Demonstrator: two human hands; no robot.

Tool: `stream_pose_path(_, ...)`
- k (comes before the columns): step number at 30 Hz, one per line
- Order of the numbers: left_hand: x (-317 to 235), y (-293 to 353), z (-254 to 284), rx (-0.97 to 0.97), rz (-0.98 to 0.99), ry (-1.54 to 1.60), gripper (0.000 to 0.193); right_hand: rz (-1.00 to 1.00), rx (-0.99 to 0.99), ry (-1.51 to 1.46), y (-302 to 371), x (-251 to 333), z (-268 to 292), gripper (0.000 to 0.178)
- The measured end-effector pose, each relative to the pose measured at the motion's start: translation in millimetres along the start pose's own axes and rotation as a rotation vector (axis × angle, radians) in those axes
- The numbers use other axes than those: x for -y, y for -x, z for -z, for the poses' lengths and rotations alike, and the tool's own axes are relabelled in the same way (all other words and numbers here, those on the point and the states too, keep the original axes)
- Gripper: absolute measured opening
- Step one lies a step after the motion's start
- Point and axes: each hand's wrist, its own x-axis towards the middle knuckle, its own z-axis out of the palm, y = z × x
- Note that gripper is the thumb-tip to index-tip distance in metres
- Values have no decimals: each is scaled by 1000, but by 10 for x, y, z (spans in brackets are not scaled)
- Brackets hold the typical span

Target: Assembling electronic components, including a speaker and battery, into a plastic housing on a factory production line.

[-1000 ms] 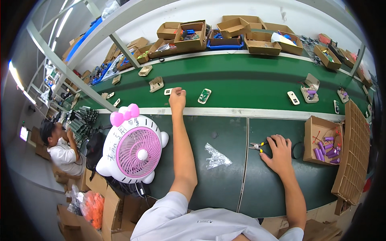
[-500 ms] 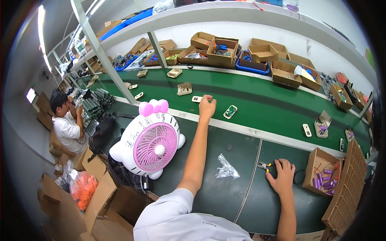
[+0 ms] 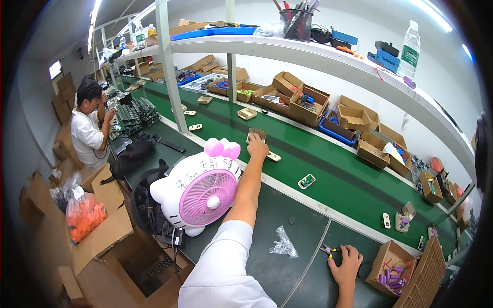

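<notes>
Left hand (image 3: 257, 146) stretched onto green belt (image 3: 328, 169), fingers curled round small brown tray (image 3: 256, 134) — gripping. Right hand (image 3: 345, 263) flat, half open, on pliers (image 3: 328, 250), near side of belt. Beside it, cardboard box (image 3: 386, 255) — purple cells (image 3: 391, 280) inside.

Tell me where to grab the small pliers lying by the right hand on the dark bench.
Take the pliers by the yellow handles, the end nearest the right hand, coming down from above. They lie flat on the bench, so a top pinch across both handles probably suits best. The small jaws point away toward the clear plastic bag.
</notes>
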Motion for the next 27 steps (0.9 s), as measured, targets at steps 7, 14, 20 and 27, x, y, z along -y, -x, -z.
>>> stream_pose_path(7,-227,8,303,178,97,134,69,-41,5,20,-17,-44,39,62)
stream_pose_path(14,-383,200,270,132,179,206,78,-36,6,18,-50,-18,35,60)
stream_pose_path(20,-438,48,202,145,176,344,90,-44,-5,19,-26,36,81,60)
stream_pose_path(27,-788,535,201,-59,-269,440,74,-40,35,-10,-15,-9,63,63)
